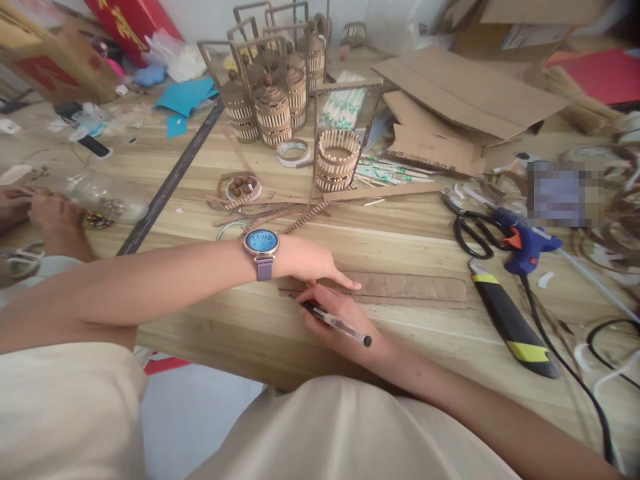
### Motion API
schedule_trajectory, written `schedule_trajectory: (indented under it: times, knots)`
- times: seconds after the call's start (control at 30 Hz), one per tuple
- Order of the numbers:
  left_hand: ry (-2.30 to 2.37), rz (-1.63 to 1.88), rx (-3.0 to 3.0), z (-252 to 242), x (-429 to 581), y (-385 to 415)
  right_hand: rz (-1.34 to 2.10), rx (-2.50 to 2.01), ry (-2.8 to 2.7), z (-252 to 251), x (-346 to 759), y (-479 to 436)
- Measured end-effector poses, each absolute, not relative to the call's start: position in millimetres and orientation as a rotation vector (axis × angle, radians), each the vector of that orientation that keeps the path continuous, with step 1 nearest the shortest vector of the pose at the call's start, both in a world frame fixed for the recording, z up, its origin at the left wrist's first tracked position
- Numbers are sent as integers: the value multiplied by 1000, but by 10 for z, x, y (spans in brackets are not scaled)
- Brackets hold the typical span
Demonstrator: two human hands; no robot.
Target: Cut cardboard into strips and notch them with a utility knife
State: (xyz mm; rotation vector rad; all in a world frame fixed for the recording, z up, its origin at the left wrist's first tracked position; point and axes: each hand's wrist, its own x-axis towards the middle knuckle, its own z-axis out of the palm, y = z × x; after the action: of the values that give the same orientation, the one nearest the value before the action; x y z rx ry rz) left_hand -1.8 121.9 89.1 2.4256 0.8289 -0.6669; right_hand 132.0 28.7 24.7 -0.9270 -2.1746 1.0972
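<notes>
Head cam: long flat brown cardboard strip (pixel 415 287) lies just right of centre frame. My L hand (pixel 310 259) is on its left end, one finger stretched flat; others hidden, can't tell if they grip. R hand (pixel 346 307) pinches the slim clear-and-black plastic pen (pixel 345 327), tip by the strip's lower-left edge. Prob. the marking step; next move calls for firm L pressure, pen tight to edge.

A brown cardboard strip (pixel 410 287) and a clear pen (pixel 345 326) with black ends are seen on a pale, wood-grained tabletop (pixel 210 333), with a black-and-yellow cutter (pixel 507 317), blue glue gun (pixel 533 250) with orange trigger (pixel 513 238), cream-and-brown striped basket (pixel 334 176), bright blue paper (pixel 187 93) and purple watch strap (pixel 265 271).
</notes>
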Motion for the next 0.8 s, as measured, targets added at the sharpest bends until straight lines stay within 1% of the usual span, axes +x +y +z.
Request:
schedule_trajectory:
  times: [0.1, 0.43, 0.67, 0.8]
  knots:
    - [724, -857, 2385, 893, -20, 1229, 1061, -915, -2182, 185, 1228, 286]
    - [795, -810, 2377, 814, -27, 1250, 943, -953, -2181, 117, 1103, 279]
    - [770, -828, 2344, 963, -1, 1219, 916, -979, -2174, 116, 1081, 276]
    - [777, -902, 2269, 1018, 19, 1214, 912, -1006, -2152, 138, 1101, 274]
